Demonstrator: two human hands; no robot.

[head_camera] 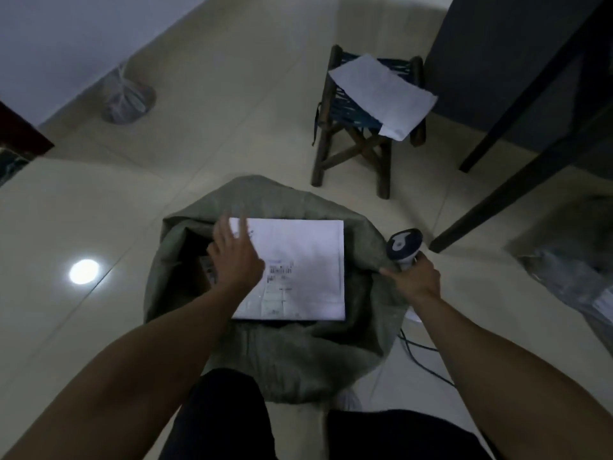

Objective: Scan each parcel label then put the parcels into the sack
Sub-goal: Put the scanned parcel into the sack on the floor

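A grey-green woven sack (292,356) stands open on the floor in front of me. A flat white parcel (308,260) with a printed label lies across its mouth. My left hand (237,257) hovers over the parcel's left edge with fingers spread, blurred by motion. My right hand (414,277) grips the handle of a barcode scanner (403,245) and also pinches the sack's right rim. Another white parcel (384,94) lies on a small wooden stool (358,141) behind the sack. Dark items show inside the sack at its left.
A dark table's legs (517,194) slant down at the right. A wrapped bundle (577,270) lies on the floor at far right. A small bagged bin (127,97) stands by the wall at back left. A cable (428,363) runs across the tiles near my right arm.
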